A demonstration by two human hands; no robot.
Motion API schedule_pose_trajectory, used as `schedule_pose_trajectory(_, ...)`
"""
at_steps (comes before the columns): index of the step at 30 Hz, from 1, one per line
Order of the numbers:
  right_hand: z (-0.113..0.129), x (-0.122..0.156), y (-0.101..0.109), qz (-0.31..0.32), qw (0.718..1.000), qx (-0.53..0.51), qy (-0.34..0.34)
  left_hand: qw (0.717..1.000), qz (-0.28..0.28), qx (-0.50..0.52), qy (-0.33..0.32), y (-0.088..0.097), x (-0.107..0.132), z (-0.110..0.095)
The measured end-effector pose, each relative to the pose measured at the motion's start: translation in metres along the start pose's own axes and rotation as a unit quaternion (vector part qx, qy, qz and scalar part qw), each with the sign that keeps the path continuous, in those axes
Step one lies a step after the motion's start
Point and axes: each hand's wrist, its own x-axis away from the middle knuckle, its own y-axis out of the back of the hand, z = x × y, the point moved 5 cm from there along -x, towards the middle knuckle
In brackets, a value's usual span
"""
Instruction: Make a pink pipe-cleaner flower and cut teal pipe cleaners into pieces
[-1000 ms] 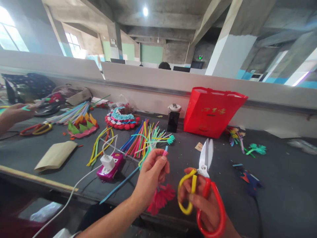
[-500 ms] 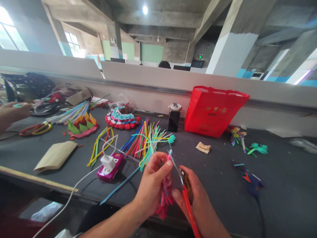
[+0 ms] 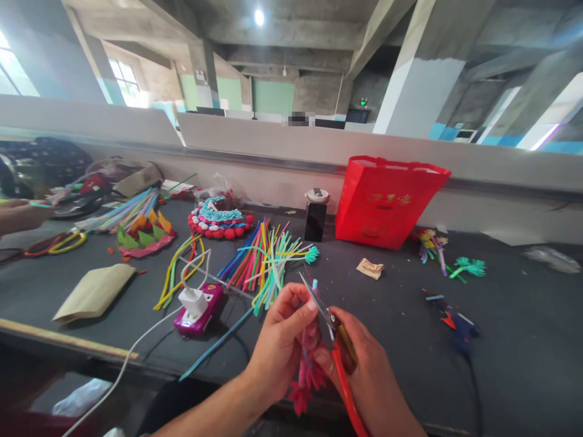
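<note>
Pink flower [image 3: 313,375], scissors [image 3: 337,353], curled hands [image 3: 281,340] [image 3: 364,358] close together

we look out from one camera worn on the person's head, facing forward and tipped down over the dark surface [image 3: 410,364], so that the left hand [image 3: 286,328] and the right hand [image 3: 364,355] sit low in the view, close to us, with the forearms [image 3: 218,403] running in from the bottom edge. past them we see across to the pale partition [image 3: 255,136], which slants down toward the right, and over its top, much farther off, the concrete ceiling [image 3: 291,36].
</note>
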Motion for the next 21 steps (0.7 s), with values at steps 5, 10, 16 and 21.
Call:
schedule_pose_trajectory(5,0.0001,-0.0020,-0.0024,0.040,0.997,-0.063,0.003,1.000,-0.010,-0.008,0.003,0.0001,-0.0001,0.0002)
schedule_pose_trajectory(10,-0.0008,-0.0024,-0.0060,0.055,0.992,-0.112,-0.012,1.000,-0.016,-0.006,0.004,0.0015,-0.0009,-0.0001)
schedule_pose_trajectory(16,-0.0001,-0.0053,-0.0093,0.082,0.985,-0.152,-0.014,0.999,-0.035,-0.009,0.002,0.0036,-0.0018,-0.0013)
schedule_pose_trajectory(21,0.0003,-0.0056,-0.0071,0.071,0.989,-0.130,-0.014,0.999,-0.043,-0.026,0.002,0.0055,-0.0016,0.0009)
